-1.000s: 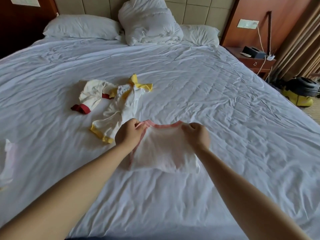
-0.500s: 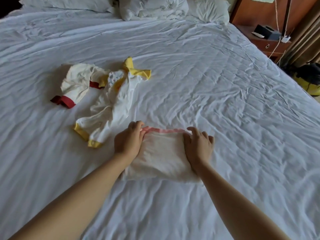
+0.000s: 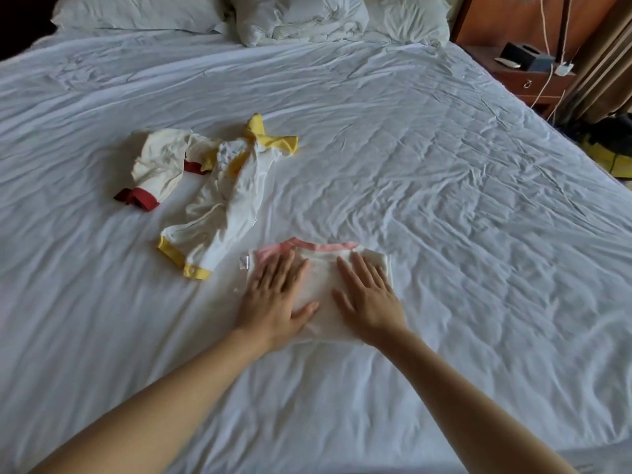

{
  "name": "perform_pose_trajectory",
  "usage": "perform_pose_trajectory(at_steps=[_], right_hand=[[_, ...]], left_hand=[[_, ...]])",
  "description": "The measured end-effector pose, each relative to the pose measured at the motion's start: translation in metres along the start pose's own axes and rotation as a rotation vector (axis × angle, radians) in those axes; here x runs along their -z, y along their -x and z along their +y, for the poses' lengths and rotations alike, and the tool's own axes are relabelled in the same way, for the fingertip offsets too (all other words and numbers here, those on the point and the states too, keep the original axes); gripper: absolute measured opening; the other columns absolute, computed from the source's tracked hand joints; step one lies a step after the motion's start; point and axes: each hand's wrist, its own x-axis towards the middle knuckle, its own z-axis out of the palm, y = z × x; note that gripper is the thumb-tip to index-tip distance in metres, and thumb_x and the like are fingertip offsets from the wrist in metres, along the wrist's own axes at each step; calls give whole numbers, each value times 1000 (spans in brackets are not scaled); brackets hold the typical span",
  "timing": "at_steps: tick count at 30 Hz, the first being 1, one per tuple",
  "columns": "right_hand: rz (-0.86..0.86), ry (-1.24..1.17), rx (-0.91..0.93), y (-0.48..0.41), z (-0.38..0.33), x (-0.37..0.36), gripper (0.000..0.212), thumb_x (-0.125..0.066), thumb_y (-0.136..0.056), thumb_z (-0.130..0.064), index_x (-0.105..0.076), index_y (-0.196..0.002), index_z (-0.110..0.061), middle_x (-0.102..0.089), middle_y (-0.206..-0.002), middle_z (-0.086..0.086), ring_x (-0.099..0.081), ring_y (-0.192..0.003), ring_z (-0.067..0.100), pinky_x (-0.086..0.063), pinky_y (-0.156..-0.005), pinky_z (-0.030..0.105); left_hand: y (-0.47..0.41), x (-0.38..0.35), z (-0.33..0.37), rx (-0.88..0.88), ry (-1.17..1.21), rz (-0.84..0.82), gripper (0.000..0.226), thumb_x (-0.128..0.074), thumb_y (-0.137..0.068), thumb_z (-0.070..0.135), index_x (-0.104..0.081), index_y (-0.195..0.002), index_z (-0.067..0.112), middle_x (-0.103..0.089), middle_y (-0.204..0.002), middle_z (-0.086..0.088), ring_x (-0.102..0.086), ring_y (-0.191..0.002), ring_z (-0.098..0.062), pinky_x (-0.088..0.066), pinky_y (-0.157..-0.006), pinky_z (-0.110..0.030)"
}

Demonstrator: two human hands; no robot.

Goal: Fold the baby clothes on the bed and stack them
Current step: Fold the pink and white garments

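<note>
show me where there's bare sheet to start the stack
Bare sheet spreads right of the pink-trim piece to its right edge, and between that piece and the pillows. Crowded upper left: the yellow-trim piece and red-trim piece lie bunched together.

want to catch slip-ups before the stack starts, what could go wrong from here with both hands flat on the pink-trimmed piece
1. The left hand and right hand only press flat on the pink-trimmed garment. Once they lift, the fold may spring open, likely at the left edge where its label pokes out.
2. The yellow-trimmed garment lies crumpled close beside it, touching the red-trimmed garment. Pulling one could drag the other.
</note>
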Motion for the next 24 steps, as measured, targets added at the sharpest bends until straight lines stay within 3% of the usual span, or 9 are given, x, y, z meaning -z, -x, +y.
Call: perform_pose_trajectory(at_steps=[4, 12, 15, 18, 21, 24], right_hand=[[-23, 2, 71, 2, 12, 3, 75, -15, -87, -70, -10, -154, -38, -4, -163, -4, 2, -150, 11, 11, -120, 29], [69, -39, 107, -3, 25, -13, 70, -23, -91, -67, -23, -153, -34, -18, -162, -3, -7, -150, 9, -1, -122, 36], [87, -59, 91, -2, 22, -10, 67, -23, -94, -61, -26, -153, -30, -22, -160, -3, -10, -149, 8, -1, -122, 33], [156, -62, 41, 7, 18, -7, 62, -20, -96, -55, -31, -151, -30, -29, -158, -2, -13, -148, 8, -4, -122, 31], [152, -80, -96, 20, 18, -6, 62, -13, -92, -60, -24, -150, -40, -11, -163, 0, 1, -150, 15, -2, -122, 34], [81, -98, -274, 27, 14, -3, 61, -11, -91, -67, -19, -149, -49, 8, -163, 5, 14, -149, 23, 6, -121, 38]], left_hand=[[3, -1, -8, -50, 17, -42, 87, -34, -85, 69, -32, -152, 14, -28, -158, -15, -27, -146, -31, -23, -116, -51], [1, -10, -12, -72, 66, -7, 99, -48, -74, 72, -34, -151, 11, -26, -159, -15, -21, -148, -30, -19, -118, -50], [0, -9, -14, -85, 103, 17, 93, -44, -79, 72, -36, -150, 11, -31, -157, -14, -25, -147, -29, -21, -118, -50], [8, -4, -11, -54, 112, 87, 73, -37, -90, 61, -42, -148, 16, -38, -154, -10, -33, -144, -26, -21, -117, -46], [23, -2, -8, 72, 89, 132, 58, -34, -94, 50, -42, -147, 27, -31, -157, -12, -24, -147, -30, -19, -117, -48], [32, -2, -6, 267, 97, 73, 58, -29, -94, 51, -42, -146, 30, -23, -158, -22, -22, -144, -45, -18, -116, -54]])
